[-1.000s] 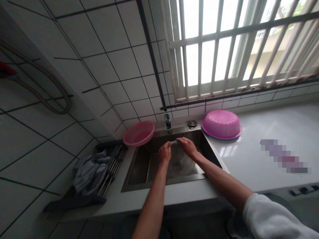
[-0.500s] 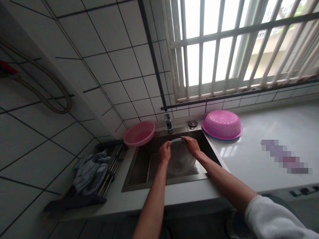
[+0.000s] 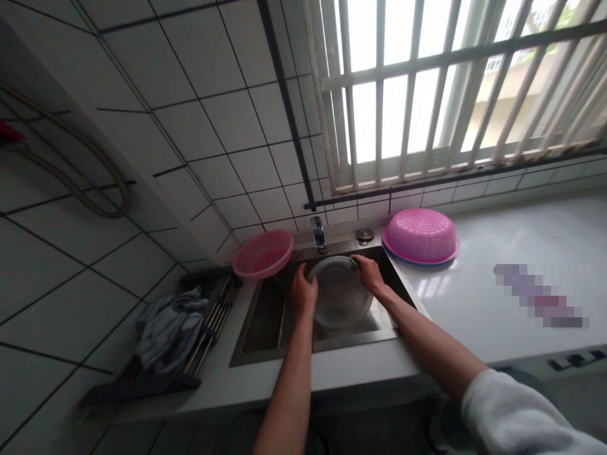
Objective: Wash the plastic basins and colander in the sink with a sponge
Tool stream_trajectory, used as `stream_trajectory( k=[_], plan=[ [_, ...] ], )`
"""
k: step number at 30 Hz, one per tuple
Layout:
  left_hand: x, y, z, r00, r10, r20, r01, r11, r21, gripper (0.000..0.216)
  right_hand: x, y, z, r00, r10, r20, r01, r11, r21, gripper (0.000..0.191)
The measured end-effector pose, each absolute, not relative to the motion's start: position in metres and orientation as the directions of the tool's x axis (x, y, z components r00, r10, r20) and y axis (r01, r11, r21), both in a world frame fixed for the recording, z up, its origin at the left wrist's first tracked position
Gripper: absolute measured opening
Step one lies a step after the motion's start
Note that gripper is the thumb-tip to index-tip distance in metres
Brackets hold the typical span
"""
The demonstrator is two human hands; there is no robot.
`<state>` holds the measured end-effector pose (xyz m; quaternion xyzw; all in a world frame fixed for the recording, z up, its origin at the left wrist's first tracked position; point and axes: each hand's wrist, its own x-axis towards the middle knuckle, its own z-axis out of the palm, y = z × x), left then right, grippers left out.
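Nearest the camera: a white sleeve point(image 3: 512, 411) on the right forearm, at the bottom right corner. Both bare forearms reach forward over the front edge of the counter point(image 3: 497, 297) toward the sink point(image 3: 265, 322).

Left hand point(image 3: 304, 291): closed on the left rim of a round metal bowl point(image 3: 339, 294), fingers wrapped over the edge. Right hand point(image 3: 368, 273): closed on the upper right rim of the same bowl, fingers curled over the edge. The bowl is held between the two hands, inside the sink basin, tilted so its open side faces the camera. Whether its lower edge touches the sink floor cannot be told.

Left of the sink: a dark dish rack point(image 3: 208, 328) with metal rods, and a grey-blue cloth point(image 3: 168, 328) bunched on it.

Behind the sink: a pink basin point(image 3: 263, 254) sits at the back left corner, leaning against the tiled wall. A tap point(image 3: 318, 234) stands at the middle of the back edge, just above the bowl. A round metal fitting point(image 3: 365, 236) lies to its right. A pink perforated basket point(image 3: 420, 236) rests upside down on the counter at the back right corner of the sink.

Farthest: white tiled wall point(image 3: 213, 126) with a hose point(image 3: 95, 183) looped at left, and a barred window point(image 3: 450, 88), bright.
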<state>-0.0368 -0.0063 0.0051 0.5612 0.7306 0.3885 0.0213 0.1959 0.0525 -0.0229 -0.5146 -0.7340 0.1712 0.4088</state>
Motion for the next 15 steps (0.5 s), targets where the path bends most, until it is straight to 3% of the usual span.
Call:
stream_trajectory(
  k=[3, 5, 8, 12, 15],
  plan=[
    [-0.023, -0.007, 0.007, -0.092, 0.894, 0.438, 0.867, -0.145, 0.477, 0.065, 0.177, 0.043, -0.018, -0.306, 0.819, 0.486, 0.584, 0.564, -0.584, 0.051],
    [-0.017, -0.008, 0.009, -0.003, 0.928, 0.374, 0.868, -0.183, 0.462, 0.048, 0.167, 0.039, -0.016, -0.402, 0.752, 0.522, 0.545, 0.655, -0.524, 0.052],
    [-0.021, -0.01, 0.012, -0.103, 0.954, 0.28, 0.87, -0.05, 0.491, 0.024, 0.167, 0.039, -0.015, -0.419, 0.722, 0.55, 0.526, 0.687, -0.502, 0.055],
    [-0.033, -0.013, 0.016, -0.299, 0.914, 0.276, 0.854, 0.127, 0.504, 0.026, 0.186, 0.046, -0.017, -0.233, 0.841, 0.488, 0.609, 0.517, -0.601, 0.048],
    [-0.027, -0.013, 0.016, -0.263, 0.922, 0.285, 0.861, 0.091, 0.501, 0.026, 0.187, 0.046, -0.02, -0.201, 0.859, 0.47, 0.627, 0.481, -0.612, 0.046]
  ],
)
